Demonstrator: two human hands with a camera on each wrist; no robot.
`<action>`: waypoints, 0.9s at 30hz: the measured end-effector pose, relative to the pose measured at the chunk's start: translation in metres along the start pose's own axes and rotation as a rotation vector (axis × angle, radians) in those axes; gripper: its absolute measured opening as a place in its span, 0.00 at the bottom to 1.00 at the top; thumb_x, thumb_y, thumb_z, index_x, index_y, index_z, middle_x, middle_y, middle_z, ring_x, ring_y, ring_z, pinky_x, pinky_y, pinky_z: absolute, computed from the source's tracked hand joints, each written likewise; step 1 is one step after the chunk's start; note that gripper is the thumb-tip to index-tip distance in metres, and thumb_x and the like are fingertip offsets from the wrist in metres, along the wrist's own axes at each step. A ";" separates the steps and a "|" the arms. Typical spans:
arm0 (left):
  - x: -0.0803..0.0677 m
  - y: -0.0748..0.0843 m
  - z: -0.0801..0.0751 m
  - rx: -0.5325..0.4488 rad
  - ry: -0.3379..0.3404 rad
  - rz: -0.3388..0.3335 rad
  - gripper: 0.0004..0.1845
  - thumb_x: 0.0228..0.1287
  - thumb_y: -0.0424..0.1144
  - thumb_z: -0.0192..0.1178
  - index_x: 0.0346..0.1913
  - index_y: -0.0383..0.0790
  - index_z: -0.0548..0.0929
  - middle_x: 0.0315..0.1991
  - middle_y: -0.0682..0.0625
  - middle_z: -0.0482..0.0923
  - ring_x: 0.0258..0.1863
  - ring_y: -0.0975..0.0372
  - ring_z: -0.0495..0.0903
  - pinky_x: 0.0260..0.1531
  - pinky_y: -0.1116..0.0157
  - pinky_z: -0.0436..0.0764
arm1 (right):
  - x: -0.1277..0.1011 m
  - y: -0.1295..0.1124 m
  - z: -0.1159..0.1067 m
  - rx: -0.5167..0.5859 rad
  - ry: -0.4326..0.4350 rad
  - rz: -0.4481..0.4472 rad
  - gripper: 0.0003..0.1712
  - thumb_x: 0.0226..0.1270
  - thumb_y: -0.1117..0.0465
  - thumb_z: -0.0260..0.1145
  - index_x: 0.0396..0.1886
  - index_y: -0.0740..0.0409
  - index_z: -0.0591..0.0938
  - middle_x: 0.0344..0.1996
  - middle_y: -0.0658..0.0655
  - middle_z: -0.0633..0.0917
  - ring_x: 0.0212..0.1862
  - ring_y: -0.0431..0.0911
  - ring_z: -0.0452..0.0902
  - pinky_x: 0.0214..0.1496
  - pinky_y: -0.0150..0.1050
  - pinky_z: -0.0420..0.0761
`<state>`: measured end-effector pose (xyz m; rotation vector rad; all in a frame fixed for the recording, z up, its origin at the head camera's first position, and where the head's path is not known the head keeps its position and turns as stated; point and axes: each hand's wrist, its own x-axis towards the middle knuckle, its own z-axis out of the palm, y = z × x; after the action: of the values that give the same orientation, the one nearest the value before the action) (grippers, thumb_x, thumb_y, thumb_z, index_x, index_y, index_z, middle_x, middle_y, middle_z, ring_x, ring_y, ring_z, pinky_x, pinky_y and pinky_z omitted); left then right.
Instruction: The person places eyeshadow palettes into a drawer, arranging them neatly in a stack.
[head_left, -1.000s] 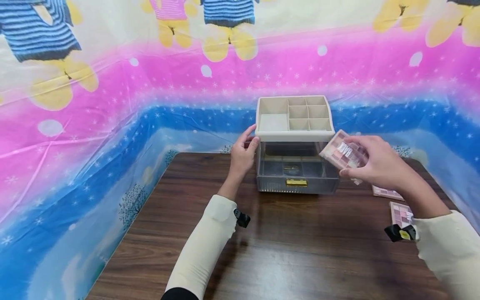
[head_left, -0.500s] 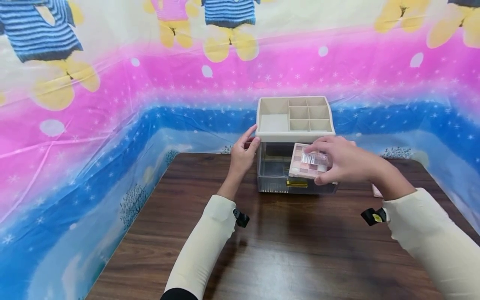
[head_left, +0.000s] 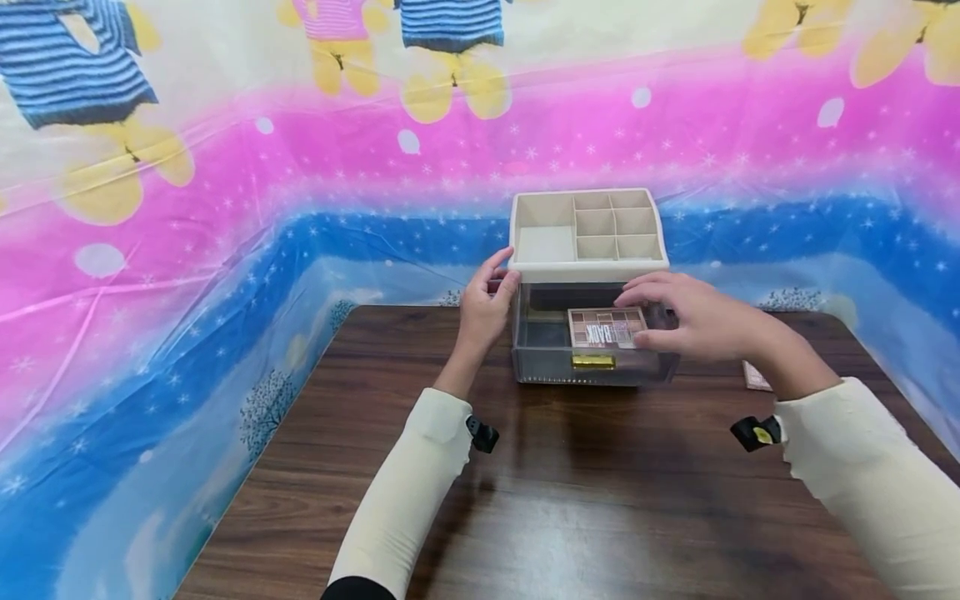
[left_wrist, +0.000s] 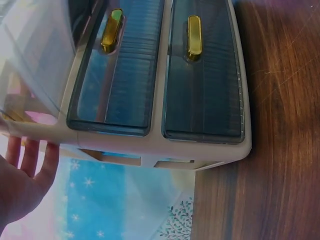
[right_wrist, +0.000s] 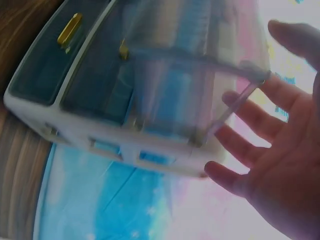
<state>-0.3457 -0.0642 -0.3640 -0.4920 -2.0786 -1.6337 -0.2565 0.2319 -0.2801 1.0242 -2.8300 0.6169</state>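
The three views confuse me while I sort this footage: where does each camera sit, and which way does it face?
Head: worn high, looking forward and down at the organizer on the table; both sleeved arms show.
Left wrist: beside the organizer, facing its drawer fronts; left hand shows.
Right wrist: facing the open drawer; right hand with spread fingers shows.
Shared: both wrist views show the gold handles.

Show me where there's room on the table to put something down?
The table is bare in front of the organizer, between the two sleeves, and along the left side past the left hand. It is crowded at the open drawer, where the right hand hovers by the palette.
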 end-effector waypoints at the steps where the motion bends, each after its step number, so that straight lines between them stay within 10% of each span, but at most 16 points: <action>1: 0.000 -0.001 0.000 0.006 0.002 0.005 0.22 0.75 0.43 0.60 0.69 0.48 0.78 0.51 0.39 0.85 0.47 0.51 0.85 0.43 0.61 0.83 | -0.004 0.004 -0.001 -0.001 0.024 0.026 0.24 0.69 0.56 0.69 0.63 0.56 0.80 0.67 0.63 0.77 0.72 0.64 0.66 0.70 0.68 0.65; 9: 0.001 -0.001 0.000 0.007 -0.017 0.007 0.22 0.76 0.44 0.59 0.70 0.48 0.77 0.50 0.39 0.85 0.46 0.52 0.84 0.41 0.65 0.81 | -0.032 0.058 0.001 0.002 0.089 0.346 0.28 0.73 0.54 0.64 0.66 0.66 0.76 0.65 0.74 0.76 0.64 0.71 0.72 0.62 0.70 0.71; 27: -0.002 -0.002 0.002 -0.005 0.006 0.022 0.22 0.75 0.42 0.61 0.69 0.48 0.78 0.47 0.39 0.86 0.43 0.53 0.84 0.39 0.67 0.79 | -0.092 0.175 0.074 0.022 0.006 1.024 0.66 0.66 0.32 0.62 0.71 0.87 0.47 0.59 0.96 0.50 0.59 0.91 0.48 0.59 0.80 0.53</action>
<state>-0.3458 -0.0627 -0.3674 -0.5089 -2.0577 -1.6268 -0.2900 0.3800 -0.4267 -0.5291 -3.1674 0.6655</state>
